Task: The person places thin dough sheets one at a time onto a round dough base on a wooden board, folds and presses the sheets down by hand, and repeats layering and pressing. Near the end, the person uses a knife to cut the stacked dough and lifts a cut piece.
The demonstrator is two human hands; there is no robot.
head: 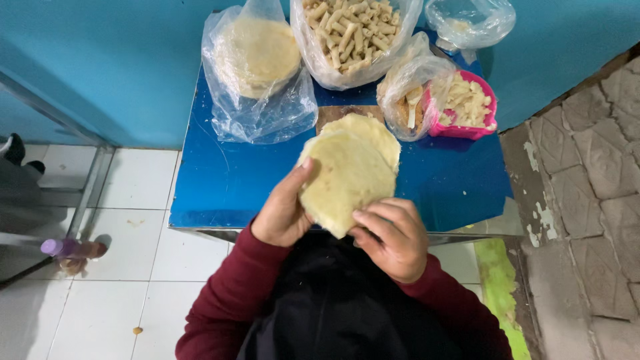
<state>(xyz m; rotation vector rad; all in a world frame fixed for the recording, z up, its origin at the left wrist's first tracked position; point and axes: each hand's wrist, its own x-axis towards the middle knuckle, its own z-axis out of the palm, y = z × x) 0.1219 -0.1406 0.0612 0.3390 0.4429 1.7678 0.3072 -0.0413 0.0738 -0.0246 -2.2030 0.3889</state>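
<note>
A round pale flatbread (347,177) is held up over the near edge of the blue table (227,180). My left hand (283,212) grips its left edge with the thumb on top. My right hand (393,233) pinches its lower right edge. A second flatbread (373,130) lies on the table just behind the held one, partly hidden by it. Both my sleeves are dark red.
On the table's far side: a clear bag with a stack of flatbreads (257,57), a bag of rolled pastry sticks (353,33), a pink tub of filling (467,107) beside another bag (410,93), and an almost empty bag (470,20). White floor tiles lie left, stone paving right.
</note>
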